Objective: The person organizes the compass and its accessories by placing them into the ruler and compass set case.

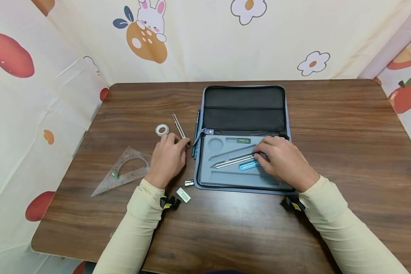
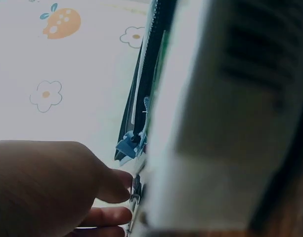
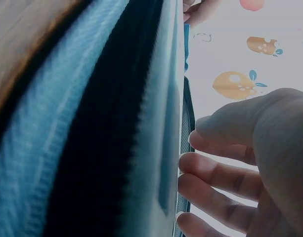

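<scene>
My left hand pinches the near end of a slim metal compass on the table, left of the case. In the left wrist view its thumb and fingertip close on a small metal part. An unzipped blue pencil case lies with its lid back, a light blue moulded tray inside. Over that tray, my right hand grips the dark end of a silver, pointed compass between thumb and fingers. A blue cutter-like piece lies beside it, partly under the hand.
A clear set square and a white tape roll lie on the left. Dark green pencils run along the case's left edge. Nearer are a white eraser and small sharpener. A green piece sits in the tray.
</scene>
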Motion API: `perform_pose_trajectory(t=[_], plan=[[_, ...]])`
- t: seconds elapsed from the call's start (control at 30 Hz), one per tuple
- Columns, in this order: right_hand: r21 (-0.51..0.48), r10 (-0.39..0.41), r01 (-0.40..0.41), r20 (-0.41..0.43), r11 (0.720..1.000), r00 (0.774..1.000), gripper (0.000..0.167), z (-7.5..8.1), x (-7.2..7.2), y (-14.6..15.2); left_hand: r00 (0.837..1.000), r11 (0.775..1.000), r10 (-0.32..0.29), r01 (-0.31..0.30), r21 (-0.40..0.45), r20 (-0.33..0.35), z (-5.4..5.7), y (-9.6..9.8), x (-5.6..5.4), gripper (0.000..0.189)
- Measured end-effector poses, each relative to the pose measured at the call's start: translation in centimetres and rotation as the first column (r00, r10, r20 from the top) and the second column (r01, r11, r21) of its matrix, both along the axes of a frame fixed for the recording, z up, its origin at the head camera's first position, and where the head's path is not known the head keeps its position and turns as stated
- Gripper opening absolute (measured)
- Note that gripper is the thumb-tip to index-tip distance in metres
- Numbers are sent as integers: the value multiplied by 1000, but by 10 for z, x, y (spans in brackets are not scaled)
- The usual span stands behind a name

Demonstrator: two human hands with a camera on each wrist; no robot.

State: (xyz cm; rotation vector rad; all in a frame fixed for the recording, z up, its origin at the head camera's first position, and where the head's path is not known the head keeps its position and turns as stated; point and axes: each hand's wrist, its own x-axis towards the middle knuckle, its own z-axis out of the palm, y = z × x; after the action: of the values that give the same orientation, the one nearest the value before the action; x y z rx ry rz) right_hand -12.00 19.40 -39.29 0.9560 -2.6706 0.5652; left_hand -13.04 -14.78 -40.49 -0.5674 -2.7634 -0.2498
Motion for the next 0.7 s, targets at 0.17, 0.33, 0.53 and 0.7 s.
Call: perform_pose_trajectory(t=[0.17,0.33,0.53,0.7], plan=[[0,-3,3,9,1000,1000,12,1,0,0,999,998,50,-50,29,-15,0,-1,0,17],[5,-3,3,12,1000,1000,13,1,0,0,989,989,146,-146,24,-31,0,-4,-1,15],[6,-3,3,1,1000,1000,13,1,-1,-1,975,974,223,-222,51,-8,0,-5,-2,24],[2,-4,4,-15,1000,1000,13,-1,-1,-1,967,963,255,-254,94,6,0,-4,-2,19]])
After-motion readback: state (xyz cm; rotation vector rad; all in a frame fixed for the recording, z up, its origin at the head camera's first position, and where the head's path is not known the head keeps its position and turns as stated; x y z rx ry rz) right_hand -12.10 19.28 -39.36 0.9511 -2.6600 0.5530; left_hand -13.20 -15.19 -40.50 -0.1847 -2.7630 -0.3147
